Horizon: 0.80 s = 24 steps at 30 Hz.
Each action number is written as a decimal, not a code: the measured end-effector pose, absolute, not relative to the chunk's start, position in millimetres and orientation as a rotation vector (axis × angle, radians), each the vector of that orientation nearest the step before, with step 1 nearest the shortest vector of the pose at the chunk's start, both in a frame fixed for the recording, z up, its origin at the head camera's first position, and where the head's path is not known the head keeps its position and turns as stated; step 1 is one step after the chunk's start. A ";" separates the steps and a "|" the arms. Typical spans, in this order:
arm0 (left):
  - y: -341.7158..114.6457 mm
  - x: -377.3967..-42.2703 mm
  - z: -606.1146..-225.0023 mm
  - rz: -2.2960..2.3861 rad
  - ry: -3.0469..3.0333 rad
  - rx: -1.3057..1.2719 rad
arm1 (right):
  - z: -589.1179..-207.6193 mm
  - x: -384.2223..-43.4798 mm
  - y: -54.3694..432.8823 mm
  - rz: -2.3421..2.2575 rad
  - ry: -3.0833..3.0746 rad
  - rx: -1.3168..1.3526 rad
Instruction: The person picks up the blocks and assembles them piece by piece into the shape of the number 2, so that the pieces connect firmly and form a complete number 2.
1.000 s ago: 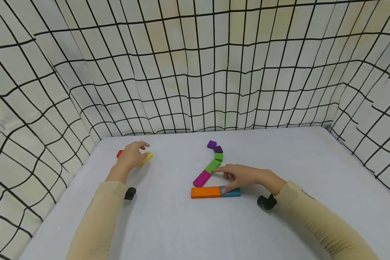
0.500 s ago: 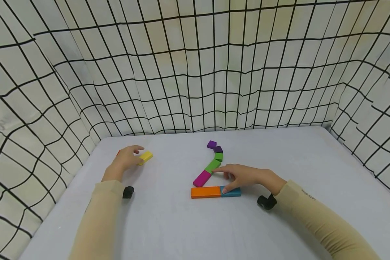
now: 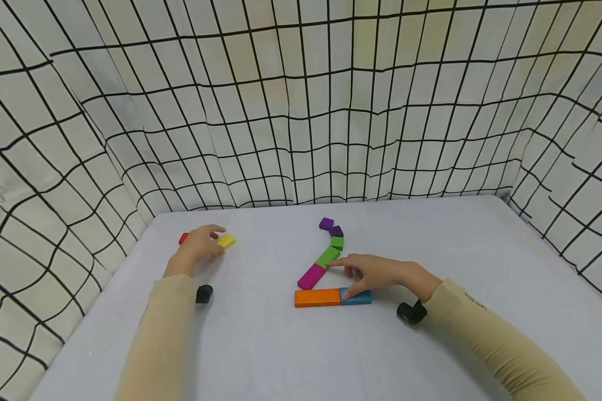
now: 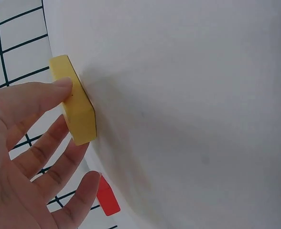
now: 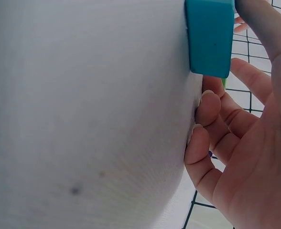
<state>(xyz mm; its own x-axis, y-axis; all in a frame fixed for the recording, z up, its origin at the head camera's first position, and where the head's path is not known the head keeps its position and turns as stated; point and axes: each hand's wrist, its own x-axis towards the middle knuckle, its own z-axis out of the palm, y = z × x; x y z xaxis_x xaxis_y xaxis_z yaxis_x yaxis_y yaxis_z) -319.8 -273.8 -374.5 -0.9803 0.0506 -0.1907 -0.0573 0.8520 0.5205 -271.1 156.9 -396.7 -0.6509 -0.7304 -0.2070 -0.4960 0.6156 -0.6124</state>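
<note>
At the table's left side my left hand (image 3: 198, 243) is beside a yellow block (image 3: 227, 240). Its thumb lies against that block, and the other fingers are spread loosely beyond it in the left wrist view. A red block (image 4: 108, 199) shows past the little finger. My right hand (image 3: 378, 271) rests at the middle of the table. Its thumb sits on a blue block (image 3: 361, 297), the index finger reaches to a long green block (image 3: 328, 256), and the remaining fingers are bent, tips at the tabletop.
An orange block (image 3: 317, 298) lies end to end with the blue one. A magenta block (image 3: 311, 277), the long green block, a small green block (image 3: 337, 243) and two purple blocks (image 3: 326, 224) form a curving line. Black netting over white walls (image 3: 301, 139) encloses the white table (image 3: 261, 356).
My left hand drew left off the yellow block, then came slightly back right; the yellow block shows more than a second ago. My right hand and the central blocks stay put.
</note>
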 end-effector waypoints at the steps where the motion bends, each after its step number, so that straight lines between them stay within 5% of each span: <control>1: -273.2 -319.9 -374.3 0.808 2.830 -0.009 | -396.5 -270.9 156.9 -0.719 2.403 -0.973; 24: -268.5 -318.2 -370.4 0.763 2.857 -0.011 | -399.5 -273.4 157.9 -0.691 2.416 -1.002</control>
<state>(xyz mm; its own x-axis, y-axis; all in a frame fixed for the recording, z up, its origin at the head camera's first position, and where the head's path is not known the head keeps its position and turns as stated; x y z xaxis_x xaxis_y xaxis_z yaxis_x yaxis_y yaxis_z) -318.2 -268.5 -370.4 -0.9830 0.0401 -0.1791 -0.0545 0.8680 0.4936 -273.4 157.9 -399.5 -0.6449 -0.7384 -0.1973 -0.5225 0.6143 -0.5913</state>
